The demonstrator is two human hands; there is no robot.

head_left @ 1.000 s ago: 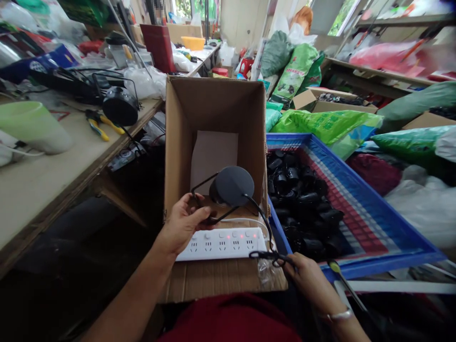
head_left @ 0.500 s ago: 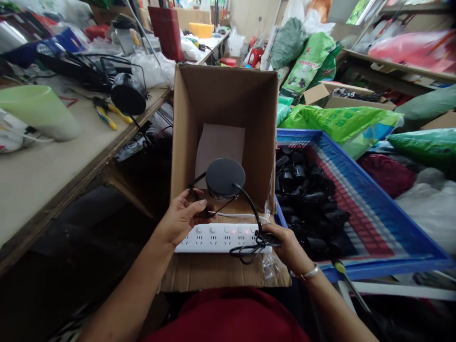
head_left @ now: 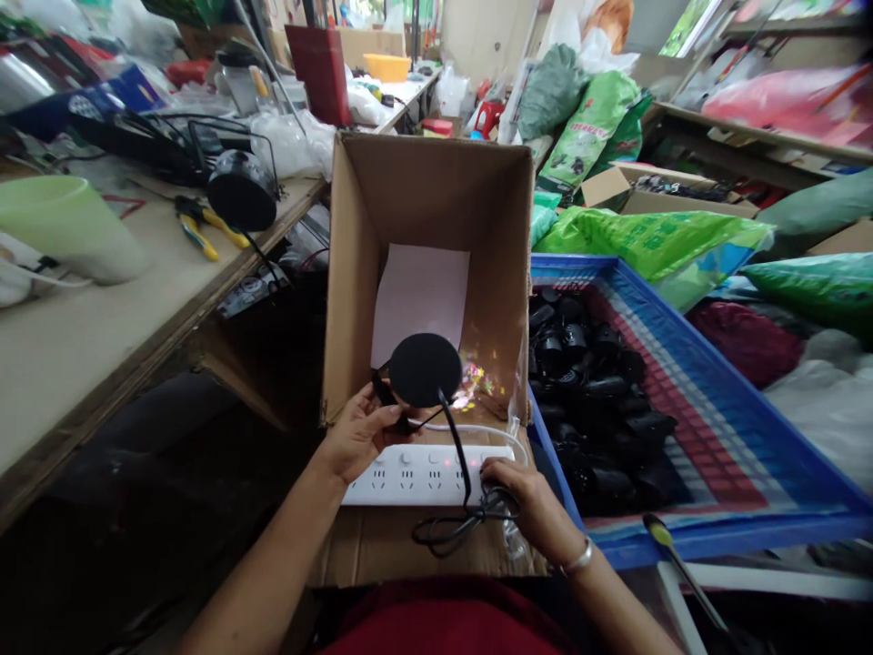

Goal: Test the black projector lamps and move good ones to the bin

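Observation:
My left hand point(head_left: 361, 437) is closed on the dark bracket of a round black projector lamp point(head_left: 426, 370), held over the near end of an open cardboard box point(head_left: 426, 173). Coloured specks of light show on the box's inner wall to the lamp's right. A black cord point(head_left: 456, 450) runs down from the lamp to a looped bundle by my right hand point(head_left: 528, 500). That hand is closed at the right end of a white power strip point(head_left: 407, 475) with red lights lit; its fingers hide the plug end. A white sheet point(head_left: 423, 291) lies inside the box.
Right of the box stands a blue crate point(head_left: 634, 282) with many black lamp parts point(head_left: 600, 409). A screwdriver point(head_left: 682, 564) lies at its near edge. On the left bench point(head_left: 82, 337) are pliers point(head_left: 205, 227), another black lamp point(head_left: 242, 191) and a pale green cup point(head_left: 68, 227).
Coloured light has appeared inside the box. The lamp has come slightly nearer and lower. My right hand has moved left and down onto the power strip's end with the cord.

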